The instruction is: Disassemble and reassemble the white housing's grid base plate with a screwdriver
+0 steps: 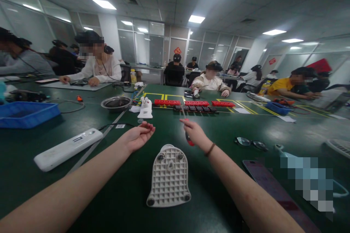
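My right hand is closed around a screwdriver with a red and black handle; its thin shaft points away from me. To its left, my left hand is turned palm up with the fingers curled in, and whatever they may hold is too small to make out. Between my forearms lies a white plastic base, its ribbed grid underside facing up, with dark round spots near its corners. Just beyond my left fingertips are a small grey disc and a white plastic part standing on the green table.
Red trays and a black tray stand ahead. A metal bowl, white power strip and blue bin are left. Eyeglasses, a phone and a light-blue mask lie right. Co-workers sit around.
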Action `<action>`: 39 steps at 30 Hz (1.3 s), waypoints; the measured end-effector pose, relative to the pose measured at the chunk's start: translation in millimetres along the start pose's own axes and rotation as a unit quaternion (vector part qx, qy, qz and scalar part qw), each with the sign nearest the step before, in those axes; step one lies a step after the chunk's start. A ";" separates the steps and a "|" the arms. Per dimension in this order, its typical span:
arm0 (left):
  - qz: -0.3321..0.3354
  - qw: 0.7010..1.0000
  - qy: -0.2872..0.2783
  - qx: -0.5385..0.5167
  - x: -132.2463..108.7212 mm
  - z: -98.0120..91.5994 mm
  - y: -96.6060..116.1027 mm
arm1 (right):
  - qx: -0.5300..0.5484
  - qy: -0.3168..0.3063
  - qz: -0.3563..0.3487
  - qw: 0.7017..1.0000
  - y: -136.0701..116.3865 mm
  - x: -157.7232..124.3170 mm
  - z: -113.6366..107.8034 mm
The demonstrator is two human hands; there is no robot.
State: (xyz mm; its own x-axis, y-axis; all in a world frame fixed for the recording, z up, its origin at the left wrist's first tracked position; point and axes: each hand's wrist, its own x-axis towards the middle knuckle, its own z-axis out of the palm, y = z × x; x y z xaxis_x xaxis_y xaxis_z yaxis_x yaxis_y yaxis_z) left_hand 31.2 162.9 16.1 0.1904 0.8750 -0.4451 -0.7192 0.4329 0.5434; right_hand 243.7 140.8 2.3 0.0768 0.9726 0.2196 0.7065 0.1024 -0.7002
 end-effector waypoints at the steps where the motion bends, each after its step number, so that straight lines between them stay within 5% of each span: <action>1: 0.002 1.000 -0.013 0.001 -4.0 3.2 2.2 | 0.038 0.035 -0.011 0.999 -7.5 0.6 -11.6; 3: 0.000 0.999 -0.048 0.014 -14.8 10.4 5.7 | 0.159 0.101 -0.041 0.981 -25.5 -4.3 -38.7; 6: 0.006 0.994 -0.105 0.041 -40.0 21.8 7.5 | 0.523 0.118 -0.116 0.836 -54.7 -25.1 -81.3; 8: 0.012 0.987 -0.144 0.076 -61.4 27.8 6.0 | 0.592 0.086 -0.132 0.791 -71.9 -43.3 -103.5; 12: 0.043 0.955 -0.237 0.172 -101.3 31.0 -1.1 | 0.564 0.075 -0.167 0.805 -94.3 -74.0 -119.8; 16: 0.088 0.924 -0.314 0.202 -124.2 27.9 -8.4 | 0.544 0.053 -0.237 0.804 -105.7 -91.5 -107.3; 22: 0.125 0.887 -0.376 0.237 -136.3 24.4 -12.8 | 0.496 0.192 -0.257 0.807 -122.5 -111.5 -85.5; 27: 0.118 0.891 -0.370 0.234 -140.5 22.8 -13.2 | 0.468 0.258 -0.291 0.793 -125.4 -118.1 -80.7; 39: 0.131 0.913 -0.312 0.228 -146.9 27.0 -17.5 | 0.465 0.241 -0.249 0.815 -123.2 -113.8 -79.3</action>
State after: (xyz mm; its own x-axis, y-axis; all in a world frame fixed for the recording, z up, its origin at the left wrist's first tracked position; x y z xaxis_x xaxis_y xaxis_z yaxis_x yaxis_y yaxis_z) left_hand 33.8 32.6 91.2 0.4979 0.8531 0.1563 -0.4685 0.1128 0.8763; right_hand 203.7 0.9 117.5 0.3687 0.5901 0.7182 -0.0867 0.7911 -0.6055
